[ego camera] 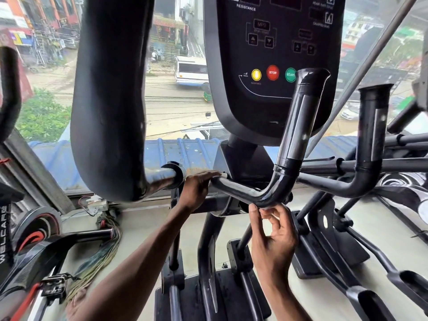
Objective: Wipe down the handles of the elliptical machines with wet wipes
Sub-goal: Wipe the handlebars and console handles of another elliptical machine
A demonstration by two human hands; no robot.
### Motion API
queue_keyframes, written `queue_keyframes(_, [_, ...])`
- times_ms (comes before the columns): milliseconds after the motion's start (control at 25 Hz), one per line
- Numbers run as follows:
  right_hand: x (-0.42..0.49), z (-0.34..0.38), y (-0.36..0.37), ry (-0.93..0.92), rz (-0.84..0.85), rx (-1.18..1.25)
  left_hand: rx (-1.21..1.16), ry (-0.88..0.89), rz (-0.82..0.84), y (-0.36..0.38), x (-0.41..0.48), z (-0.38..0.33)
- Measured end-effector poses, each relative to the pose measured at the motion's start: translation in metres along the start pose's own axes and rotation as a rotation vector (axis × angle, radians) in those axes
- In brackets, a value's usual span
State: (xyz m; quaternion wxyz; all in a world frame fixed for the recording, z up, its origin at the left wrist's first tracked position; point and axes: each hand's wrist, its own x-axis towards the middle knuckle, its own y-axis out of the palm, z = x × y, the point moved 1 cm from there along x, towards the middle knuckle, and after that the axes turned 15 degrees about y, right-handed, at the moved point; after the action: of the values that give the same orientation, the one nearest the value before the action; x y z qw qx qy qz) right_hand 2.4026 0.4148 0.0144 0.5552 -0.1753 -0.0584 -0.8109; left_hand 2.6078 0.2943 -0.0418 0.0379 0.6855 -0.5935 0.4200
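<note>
Steadying the handle (240, 192) below the console (266, 107) with your spread left grip (199, 191), run your loosely curled right grip (273, 230) round its bend.

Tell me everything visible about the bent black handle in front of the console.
The handle is a glossy black tube that runs rightward, then bends upward at an elbow. Its upright grip carries dull silver plates and ends in a flared top in front of the START button. The left hand rests on its inner end; the right hand touches the elbow's underside.
</note>
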Motion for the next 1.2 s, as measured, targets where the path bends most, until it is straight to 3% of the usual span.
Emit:
queue_keyframes(240, [-0.001,-0.002,0.000,0.005,-0.005,-0.013,0.055,0.232,-0.009,-0.010,-0.026,-0.051])
queue_keyframes(440, [-0.001,-0.002,0.000,-0.007,-0.016,-0.021,0.149,0.054,-0.023,0.005,-0.013,-0.022])
queue_keyframes(680, [-0.002,0.001,0.001,-0.025,-0.020,-0.033,0.075,-0.117,0.059,0.014,0.014,0.018])
queue_keyframes(840, [-0.001,0.001,0.000,-0.011,-0.014,-0.036,-0.172,-0.377,-0.085,0.026,0.009,0.016])
queue_keyframes(920, [-0.001,0.000,0.000,-0.010,-0.013,-0.032,-0.187,-0.416,-0.194,0.023,-0.002,-0.001])
queue_keyframes(1200, [0.000,-0.001,0.002,0.009,-0.005,-0.004,0.034,0.013,-0.278,0.004,-0.038,-0.120])
